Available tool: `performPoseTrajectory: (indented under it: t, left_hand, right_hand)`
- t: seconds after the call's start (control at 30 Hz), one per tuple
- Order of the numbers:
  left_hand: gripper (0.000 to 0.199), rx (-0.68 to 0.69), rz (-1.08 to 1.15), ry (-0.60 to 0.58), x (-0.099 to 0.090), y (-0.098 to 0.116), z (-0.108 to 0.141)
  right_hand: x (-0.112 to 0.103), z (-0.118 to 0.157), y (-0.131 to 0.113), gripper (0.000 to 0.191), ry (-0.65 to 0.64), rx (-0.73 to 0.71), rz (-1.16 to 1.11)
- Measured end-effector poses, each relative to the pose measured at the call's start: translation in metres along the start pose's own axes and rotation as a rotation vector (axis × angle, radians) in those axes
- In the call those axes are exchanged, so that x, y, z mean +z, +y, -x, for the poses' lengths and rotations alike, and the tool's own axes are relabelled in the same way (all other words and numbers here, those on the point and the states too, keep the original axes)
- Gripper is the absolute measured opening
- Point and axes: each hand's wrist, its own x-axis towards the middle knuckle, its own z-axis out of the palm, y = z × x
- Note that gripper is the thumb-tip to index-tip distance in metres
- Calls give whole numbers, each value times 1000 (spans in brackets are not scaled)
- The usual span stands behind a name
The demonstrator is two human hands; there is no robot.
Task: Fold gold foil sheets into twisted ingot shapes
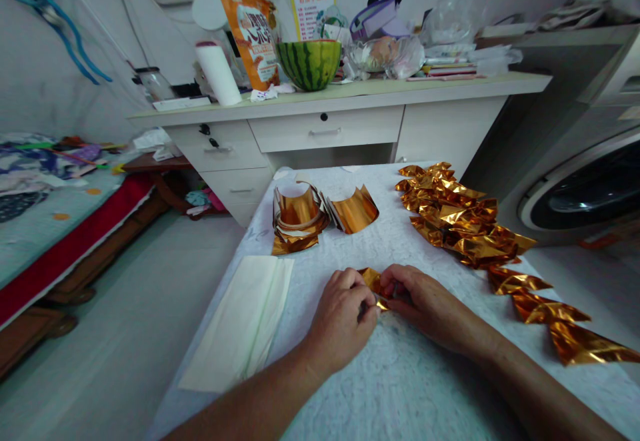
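Observation:
Between my two hands is a small piece of gold foil [371, 279], partly hidden by the fingers. My left hand [345, 317] is closed on its left side, and my right hand [425, 304] pinches its right side. Beyond them lie a curled stack of gold foil sheets [299, 213] and another curved gold sheet [356, 211]. Many folded gold foil pieces [460, 217] are heaped to the right, with several more trailing toward the right edge. A pale, flat folded sheet [237, 321] rests left of my left hand.
The cloth-covered table [320, 387] stands before a white desk [350, 97] holding a cut watermelon [309, 64], an orange bag [250, 37] and a white roll [219, 73]. A washing machine [590, 181] is at right, a bed [75, 234] at left.

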Motion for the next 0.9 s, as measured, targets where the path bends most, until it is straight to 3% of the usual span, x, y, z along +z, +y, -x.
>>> performPoseTrajectory:
  t: [0.4, 0.9]
  left_hand:
    - [12, -2, -85, 24, 6, 0, -2]
    - [14, -1, -93, 22, 6, 0, -2]
  right_hand:
    - [-7, 0, 5, 25, -29, -52, -83]
    - [0, 0, -5, 10, -4, -14, 61]
